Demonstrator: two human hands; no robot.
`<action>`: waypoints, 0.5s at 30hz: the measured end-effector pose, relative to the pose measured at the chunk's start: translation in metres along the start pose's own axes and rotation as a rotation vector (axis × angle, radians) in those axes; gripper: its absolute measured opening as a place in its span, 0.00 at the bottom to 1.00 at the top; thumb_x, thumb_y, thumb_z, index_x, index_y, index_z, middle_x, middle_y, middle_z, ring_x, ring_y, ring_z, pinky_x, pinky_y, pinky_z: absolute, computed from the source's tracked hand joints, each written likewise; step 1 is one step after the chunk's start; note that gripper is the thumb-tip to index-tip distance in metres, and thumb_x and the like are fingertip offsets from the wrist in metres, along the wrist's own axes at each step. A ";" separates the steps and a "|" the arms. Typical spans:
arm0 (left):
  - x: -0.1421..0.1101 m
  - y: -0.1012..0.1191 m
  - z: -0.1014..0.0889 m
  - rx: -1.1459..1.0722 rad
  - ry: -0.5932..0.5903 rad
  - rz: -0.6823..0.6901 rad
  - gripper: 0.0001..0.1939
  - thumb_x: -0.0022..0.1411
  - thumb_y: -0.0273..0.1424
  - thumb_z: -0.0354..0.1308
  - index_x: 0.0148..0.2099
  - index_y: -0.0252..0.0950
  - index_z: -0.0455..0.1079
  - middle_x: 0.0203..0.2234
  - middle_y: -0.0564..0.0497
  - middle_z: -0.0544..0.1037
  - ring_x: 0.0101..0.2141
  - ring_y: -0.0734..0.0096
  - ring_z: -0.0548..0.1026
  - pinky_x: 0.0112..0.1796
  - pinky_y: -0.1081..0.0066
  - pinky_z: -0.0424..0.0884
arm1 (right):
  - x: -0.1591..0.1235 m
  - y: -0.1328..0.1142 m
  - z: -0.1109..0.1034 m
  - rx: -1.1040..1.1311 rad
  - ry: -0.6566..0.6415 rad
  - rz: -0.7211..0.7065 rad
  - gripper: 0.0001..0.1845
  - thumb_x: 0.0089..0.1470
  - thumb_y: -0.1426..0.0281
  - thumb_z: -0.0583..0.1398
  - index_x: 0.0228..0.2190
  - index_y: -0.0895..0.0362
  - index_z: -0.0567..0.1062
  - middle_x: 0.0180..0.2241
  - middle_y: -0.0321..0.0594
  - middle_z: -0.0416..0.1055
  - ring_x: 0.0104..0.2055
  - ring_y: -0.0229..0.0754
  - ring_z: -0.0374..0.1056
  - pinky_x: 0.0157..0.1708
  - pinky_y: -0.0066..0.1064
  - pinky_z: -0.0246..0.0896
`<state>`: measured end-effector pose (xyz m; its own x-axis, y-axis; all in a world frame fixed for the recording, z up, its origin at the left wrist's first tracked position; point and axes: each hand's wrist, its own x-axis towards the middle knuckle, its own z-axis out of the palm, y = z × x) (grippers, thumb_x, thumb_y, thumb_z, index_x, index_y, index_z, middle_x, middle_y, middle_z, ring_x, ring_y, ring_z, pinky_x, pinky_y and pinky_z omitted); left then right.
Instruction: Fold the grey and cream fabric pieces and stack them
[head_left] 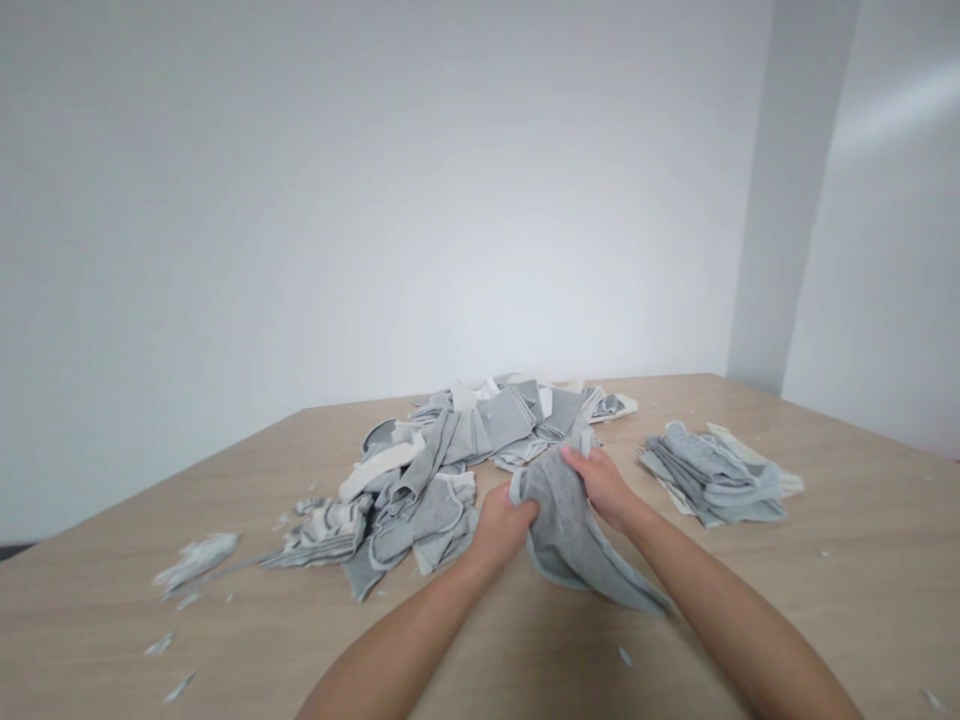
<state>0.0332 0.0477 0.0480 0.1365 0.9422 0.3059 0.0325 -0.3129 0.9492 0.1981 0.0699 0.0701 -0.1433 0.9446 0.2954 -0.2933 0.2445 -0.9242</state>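
Observation:
A grey piece of cloth (pixel 574 530) with a paler edge hangs between my two hands above the table. My left hand (pixel 501 525) is closed on its left edge, thumb on top. At the cloth's upper right, my right hand (pixel 602 485) pinches it between thumb and fingers. The lower end droops toward the right forearm. Just beyond my hands lies a loose heap of grey, white and striped cloth pieces (pixel 427 515), some folded flat. Whether the held piece is a finished item or a cut scrap, I cannot tell.
To the right sits a smaller stack of grey and cream cloths (pixel 712 475). A small white bundle (pixel 199 560) and several pale scraps (pixel 180 687) lie on the left of the wooden table (pixel 285 640). A white wall (pixel 450 200) rises behind the table.

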 end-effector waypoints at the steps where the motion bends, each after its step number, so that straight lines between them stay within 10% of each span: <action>1: 0.005 0.000 0.001 -0.027 0.058 -0.015 0.11 0.45 0.26 0.55 0.34 0.35 0.74 0.27 0.51 0.78 0.30 0.65 0.73 0.31 0.71 0.68 | 0.001 0.000 0.002 -0.006 -0.047 -0.011 0.21 0.39 0.54 0.66 0.32 0.56 0.77 0.29 0.41 0.76 0.37 0.48 0.71 0.40 0.39 0.64; 7: 0.040 0.005 0.001 -0.324 0.294 0.005 0.05 0.43 0.26 0.54 0.27 0.33 0.69 0.19 0.54 0.72 0.22 0.73 0.69 0.24 0.76 0.63 | 0.015 0.003 0.016 -0.047 -0.198 -0.082 0.26 0.35 0.58 0.68 0.38 0.54 0.77 0.32 0.40 0.77 0.41 0.50 0.70 0.40 0.42 0.66; 15: 0.068 0.023 -0.011 -0.352 0.211 0.121 0.13 0.39 0.23 0.54 0.32 0.32 0.71 0.23 0.52 0.75 0.26 0.71 0.72 0.28 0.75 0.67 | 0.046 -0.006 0.021 0.050 -0.124 -0.117 0.20 0.41 0.62 0.66 0.39 0.54 0.76 0.36 0.41 0.77 0.39 0.47 0.72 0.43 0.41 0.65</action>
<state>0.0321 0.1058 0.0916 -0.0881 0.9163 0.3906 -0.3162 -0.3976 0.8614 0.1736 0.1077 0.0946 -0.2201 0.8751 0.4310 -0.3611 0.3374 -0.8694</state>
